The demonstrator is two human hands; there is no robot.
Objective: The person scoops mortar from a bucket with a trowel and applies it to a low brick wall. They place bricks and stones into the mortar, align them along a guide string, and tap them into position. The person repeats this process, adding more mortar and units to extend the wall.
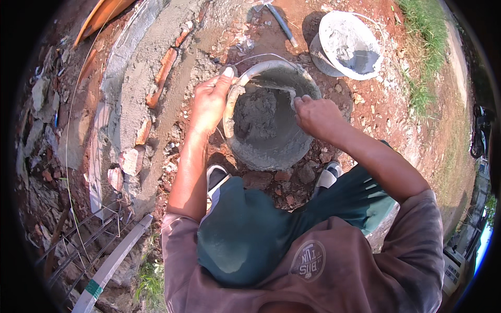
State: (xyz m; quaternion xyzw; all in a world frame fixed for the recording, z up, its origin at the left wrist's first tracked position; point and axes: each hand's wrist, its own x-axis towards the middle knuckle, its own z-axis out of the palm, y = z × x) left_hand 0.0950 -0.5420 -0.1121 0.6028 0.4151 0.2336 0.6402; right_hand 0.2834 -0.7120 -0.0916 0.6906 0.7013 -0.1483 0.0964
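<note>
While the near-side writing worth noting is only a round pale print [308, 261] with lettering on the brown shirt [360, 284], a mortar-caked bucket [276, 156] stands on the rubble ground just ahead of the feet, mouth upward, with wet grey mortar [255, 112] inside. Its rim is thickly smeared. A white bucket [339, 64] with more grey mix sits beyond it to the right, parted from it by a narrow gap of reddish rubble; farther right, stony ground runs to grass [430, 68]. On the left, a row of broken bricks [164, 73] edges a mortar band near the forearm. The left arm reaches forward almost straight, its grip [210, 99] clamped on the bucket's left rim, thumb on top. The right elbow bends outward and the forearm angles inward; the right grip [315, 116] has curled fingers at the inner right side, beside a pale, mortar-coated strip [279, 87]. Whether it holds that strip, I cannot tell.
</note>
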